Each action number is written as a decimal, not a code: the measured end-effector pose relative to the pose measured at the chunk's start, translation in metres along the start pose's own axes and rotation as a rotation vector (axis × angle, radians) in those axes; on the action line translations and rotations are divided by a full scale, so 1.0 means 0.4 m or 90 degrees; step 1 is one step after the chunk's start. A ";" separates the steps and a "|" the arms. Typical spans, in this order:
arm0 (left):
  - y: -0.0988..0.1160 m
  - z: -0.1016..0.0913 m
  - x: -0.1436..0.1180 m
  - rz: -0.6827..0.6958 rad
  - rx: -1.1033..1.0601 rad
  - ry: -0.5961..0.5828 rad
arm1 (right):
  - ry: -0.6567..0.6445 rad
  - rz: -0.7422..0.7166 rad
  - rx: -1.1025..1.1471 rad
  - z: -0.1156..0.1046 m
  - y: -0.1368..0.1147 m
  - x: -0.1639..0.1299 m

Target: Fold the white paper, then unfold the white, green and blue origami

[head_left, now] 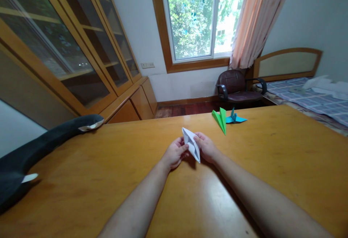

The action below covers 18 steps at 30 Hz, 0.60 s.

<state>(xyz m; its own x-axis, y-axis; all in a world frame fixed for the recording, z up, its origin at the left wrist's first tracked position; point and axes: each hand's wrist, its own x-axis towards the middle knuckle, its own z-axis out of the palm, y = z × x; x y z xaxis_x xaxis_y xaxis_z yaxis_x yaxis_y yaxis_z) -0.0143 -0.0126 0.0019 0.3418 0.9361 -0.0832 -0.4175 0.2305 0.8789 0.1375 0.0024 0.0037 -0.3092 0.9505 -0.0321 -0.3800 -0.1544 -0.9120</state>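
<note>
Both my hands hold a folded white paper piece (191, 143) just above the wooden table (108, 165). My left hand (175, 153) pinches its left side and my right hand (207, 147) grips its right side. The paper is a narrow pointed shape, one tip down toward me. Beyond my right hand lie a green folded paper shape (221, 119) and, touching its right side, a blue folded paper figure (235, 117).
A dark plush toy with white patches (35, 149) lies along the table's left edge. Behind the table are a glass-fronted wooden cabinet (81, 49), a dark armchair (237, 87) under the window, and a bed (307, 96) at right.
</note>
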 end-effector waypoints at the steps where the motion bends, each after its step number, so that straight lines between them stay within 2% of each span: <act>1: -0.003 -0.002 0.001 0.009 -0.005 -0.001 | -0.006 0.001 0.000 0.001 0.002 0.000; 5: -0.010 -0.005 0.004 0.050 -0.011 0.026 | -0.025 -0.002 -0.006 0.005 0.012 0.000; 9: -0.011 -0.009 0.009 0.073 0.045 0.066 | -0.032 -0.024 -0.061 0.009 0.012 0.001; 14: -0.010 -0.007 0.020 0.123 0.145 0.139 | 0.067 -0.152 -0.309 0.009 0.012 0.004; 18: -0.015 0.002 0.024 0.235 0.244 0.243 | 0.068 -0.183 -0.416 0.011 0.022 0.005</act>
<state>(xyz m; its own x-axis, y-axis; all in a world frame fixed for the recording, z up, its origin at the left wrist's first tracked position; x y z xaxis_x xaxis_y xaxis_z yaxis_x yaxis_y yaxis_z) -0.0077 -0.0052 -0.0039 -0.1190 0.9804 0.1567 -0.0965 -0.1685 0.9810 0.1298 0.0016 -0.0025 -0.1759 0.9555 0.2367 0.1761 0.2671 -0.9475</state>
